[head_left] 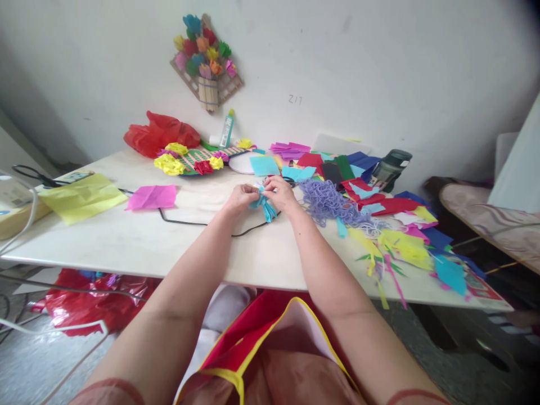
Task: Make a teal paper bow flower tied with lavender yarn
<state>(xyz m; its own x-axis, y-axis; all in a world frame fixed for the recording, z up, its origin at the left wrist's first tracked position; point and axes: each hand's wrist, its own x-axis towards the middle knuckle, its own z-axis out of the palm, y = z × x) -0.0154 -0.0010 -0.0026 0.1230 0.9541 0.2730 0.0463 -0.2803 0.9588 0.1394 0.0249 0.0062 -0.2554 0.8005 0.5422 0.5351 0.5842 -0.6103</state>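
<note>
Between my two hands is a bunched piece of blue crepe paper [269,212], its gathered folds hanging down toward the table. My left hand [243,198] pinches it from the left, fingers closed. From the right, my right hand [279,193] grips the same gathered paper near its top, thumb and fingers pressed together. A black cord [185,223] runs over the table below the hands. Just right of my right hand lies a tangled heap of purple yarn [327,198]. Behind the hands is a flat light-blue paper piece [264,166].
Pink paper [152,197] and yellow paper [86,197] lie on the left. A board with paper flowers [198,160], a red plastic bag [162,134] and a glue tube [226,129] sit at the back. Coloured scraps [405,247] and a dark bottle [391,169] are on the right.
</note>
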